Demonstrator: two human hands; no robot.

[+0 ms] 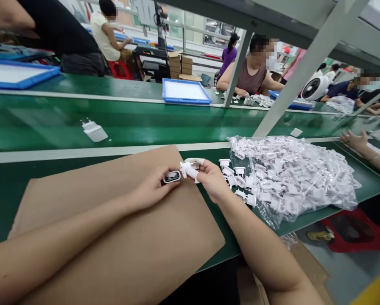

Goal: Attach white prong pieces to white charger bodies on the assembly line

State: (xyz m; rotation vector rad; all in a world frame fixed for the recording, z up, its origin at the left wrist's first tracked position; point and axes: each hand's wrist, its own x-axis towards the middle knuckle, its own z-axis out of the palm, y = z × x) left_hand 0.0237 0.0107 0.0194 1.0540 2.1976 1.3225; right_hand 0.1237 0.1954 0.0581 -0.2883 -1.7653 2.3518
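The white plastic plug part [188, 170] sat clamped in the right hand's [211, 180] fingers, just beside the oval casing [171, 177] gripped by the left hand [152, 190], both above the cardboard sheet [113, 220]. A slack pinch could have dropped either; bagged plug parts [291, 178] lay right of the sheet.

Left hand [152, 190]: fingers [164, 178] cover one end of the oval piece [172, 177]; markings on its dark face too small to read. Right hand [212, 180]: fingers [194, 161] hide part of the white plug body [188, 170]. Right of these fingers, the plastic bag [291, 178] blurs the white parts inside; single shapes unclear.
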